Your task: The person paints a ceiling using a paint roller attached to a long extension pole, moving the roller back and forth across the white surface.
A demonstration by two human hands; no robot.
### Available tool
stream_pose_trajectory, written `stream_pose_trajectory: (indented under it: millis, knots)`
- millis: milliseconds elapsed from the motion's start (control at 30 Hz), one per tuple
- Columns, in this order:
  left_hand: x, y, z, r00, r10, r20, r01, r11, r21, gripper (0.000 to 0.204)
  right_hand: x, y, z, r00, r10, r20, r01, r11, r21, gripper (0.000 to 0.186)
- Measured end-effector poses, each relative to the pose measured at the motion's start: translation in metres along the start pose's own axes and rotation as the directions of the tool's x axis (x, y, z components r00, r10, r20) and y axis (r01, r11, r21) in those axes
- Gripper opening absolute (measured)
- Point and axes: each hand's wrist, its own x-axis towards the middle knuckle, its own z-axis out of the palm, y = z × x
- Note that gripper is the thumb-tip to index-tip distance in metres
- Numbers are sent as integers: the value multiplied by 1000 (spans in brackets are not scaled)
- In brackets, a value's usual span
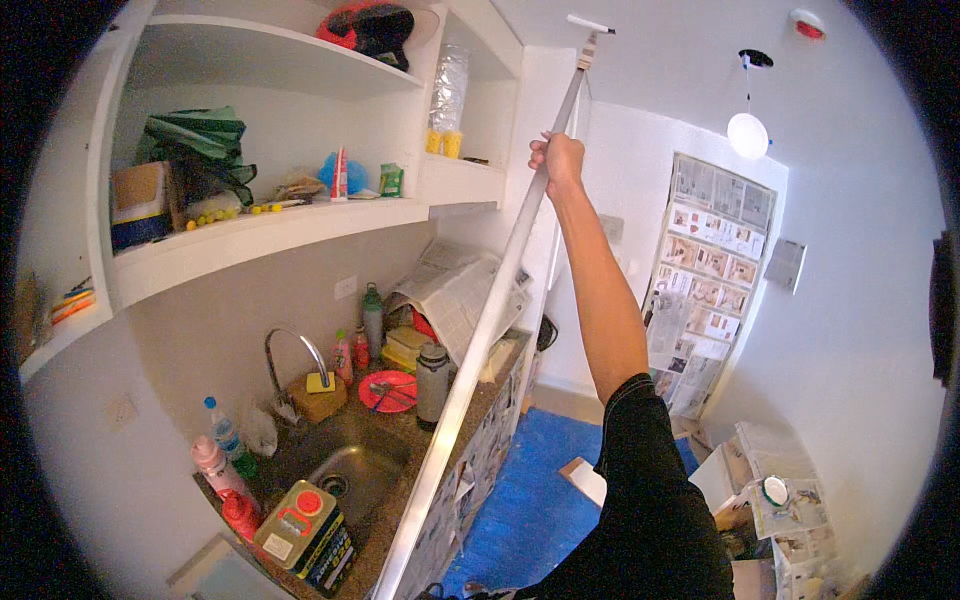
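Note:
My right hand [558, 160], raised high on a bare forearm with a black sleeve, is closed round a long pale pole [497, 290]. The pole slants from the bottom edge up to the ceiling. At its top is a taped joint [587, 50] and a narrow white head [588, 22] that lies at the ceiling; whether it is a roller or a pad, I cannot tell. My left hand is out of view, and the pole's lower end runs out of the picture.
Left of the pole stand open white shelves [270, 225] and a counter with a steel sink [360, 465], a metal can [305, 535] and bottles. Blue sheeting [520, 480] covers the floor. A round light [747, 136] hangs from the ceiling near a newspaper-covered door [705, 270].

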Motion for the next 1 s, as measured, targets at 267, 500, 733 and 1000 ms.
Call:
stream_pose_trajectory:
  millis: [267, 500, 733, 1000]
  knots:
    - [55, 17, 42, 982, -185, 25, 184, 982, 49, 19, 37, 68, -19, 998, 58, -1, -57, 997, -56, 23]
    - [76, -16, 95, 983, 170, -71, -132, 917, 375, 21, 85, 107, -26, 999, 32, -28, -33, 999, -24, 11]
    - [127, 0, 120, 964, -264, 29, 261, 962, 75, 30, 124, 127, -24, 1000, 15, -17, -16, 999, -40, 16]
    - [151, -7, 148, 930, -359, 75, 360, 933, 4, 29, 154, 142, -31, 999, 6, -33, -10, 995, -98, 10]
